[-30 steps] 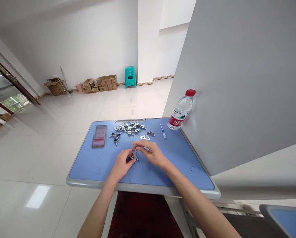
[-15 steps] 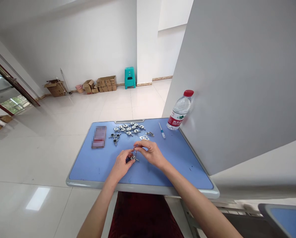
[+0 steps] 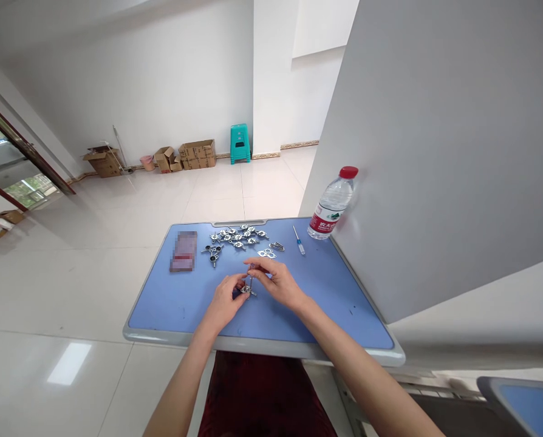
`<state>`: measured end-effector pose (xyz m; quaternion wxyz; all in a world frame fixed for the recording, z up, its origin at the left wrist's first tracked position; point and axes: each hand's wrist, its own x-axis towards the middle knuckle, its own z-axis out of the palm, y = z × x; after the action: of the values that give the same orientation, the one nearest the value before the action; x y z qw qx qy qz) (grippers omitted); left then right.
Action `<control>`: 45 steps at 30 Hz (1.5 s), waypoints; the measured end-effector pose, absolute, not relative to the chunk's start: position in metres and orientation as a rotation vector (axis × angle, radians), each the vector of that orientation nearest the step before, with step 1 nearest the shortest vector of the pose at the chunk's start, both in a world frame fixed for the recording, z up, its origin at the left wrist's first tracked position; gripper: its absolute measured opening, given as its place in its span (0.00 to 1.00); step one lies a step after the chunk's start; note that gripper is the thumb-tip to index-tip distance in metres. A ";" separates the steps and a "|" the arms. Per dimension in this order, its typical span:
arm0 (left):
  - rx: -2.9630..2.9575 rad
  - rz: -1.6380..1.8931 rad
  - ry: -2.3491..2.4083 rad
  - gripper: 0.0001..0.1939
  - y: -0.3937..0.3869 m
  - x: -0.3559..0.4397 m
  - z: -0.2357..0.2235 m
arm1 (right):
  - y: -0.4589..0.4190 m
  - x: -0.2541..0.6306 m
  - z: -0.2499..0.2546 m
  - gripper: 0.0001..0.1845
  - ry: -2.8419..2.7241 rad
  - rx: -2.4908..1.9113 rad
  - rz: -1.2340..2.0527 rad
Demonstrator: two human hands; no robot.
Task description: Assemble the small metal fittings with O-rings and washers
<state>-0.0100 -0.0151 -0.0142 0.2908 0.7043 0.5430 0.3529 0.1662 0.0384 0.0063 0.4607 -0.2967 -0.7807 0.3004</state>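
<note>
Head view. Entry one: a desk (image 3: 171, 309) with a blue top and grey rim is carrying everything listed here. The left hand (image 3: 223, 301) and right hand (image 3: 276, 282) are working together near the middle of the desk, toward its front edge, and both are closed on a small metal fitting (image 3: 248, 291). The left hand is gripping it low from the left, while the right hand's fingers (image 3: 259, 264) are pinching the thin upright stem rising from it.

Along the back edge, a cluster of chrome winged parts (image 3: 237, 235) is lying in a loose heap, with a smaller group of similar parts (image 3: 212, 252) lying just left of it. A flat metal plate with holes (image 3: 266, 254) is resting in front of the cluster's right end, just beside a small metal clip (image 3: 276, 246). A small blue-handled screwdriver (image 3: 299, 241) is lying toward the back right corner. A water bottle with a red cap (image 3: 331, 203) is standing at that corner against a grey partition (image 3: 435, 152). A blurred packet (image 3: 184, 250) is lying near the back left corner. Beyond the desk, cardboard boxes (image 3: 197, 154) and a teal stool (image 3: 240, 142) are standing along the far wall.
</note>
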 end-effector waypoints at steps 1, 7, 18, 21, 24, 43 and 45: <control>1.886 0.941 1.445 0.20 -0.015 -0.010 -0.014 | 0.038 0.167 0.008 0.13 -1.952 -0.708 0.716; 1.890 0.955 1.431 0.21 -0.015 -0.009 -0.012 | 0.035 0.170 0.017 0.16 -2.024 -0.638 0.755; 1.868 0.941 1.450 0.22 -0.015 -0.009 -0.011 | 0.039 0.167 0.005 0.13 -1.902 -0.675 0.934; 1.865 0.950 1.448 0.23 -0.015 -0.010 -0.014 | 0.040 0.166 0.001 0.12 -1.887 -0.685 0.894; 1.866 0.953 1.445 0.24 -0.014 -0.010 -0.015 | 0.039 0.165 0.000 0.12 -1.888 -0.705 0.850; 1.865 0.952 1.461 0.23 -0.013 -0.010 -0.016 | 0.037 0.162 0.001 0.12 -1.877 -0.728 0.761; 1.861 0.947 1.461 0.23 -0.014 -0.010 -0.016 | 0.037 0.162 0.001 0.11 -1.878 -0.731 0.772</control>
<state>-0.0095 -0.0136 -0.0158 0.2925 0.6983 0.5482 0.3554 0.1625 0.0366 0.0012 0.4722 -0.2987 -0.7671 0.3151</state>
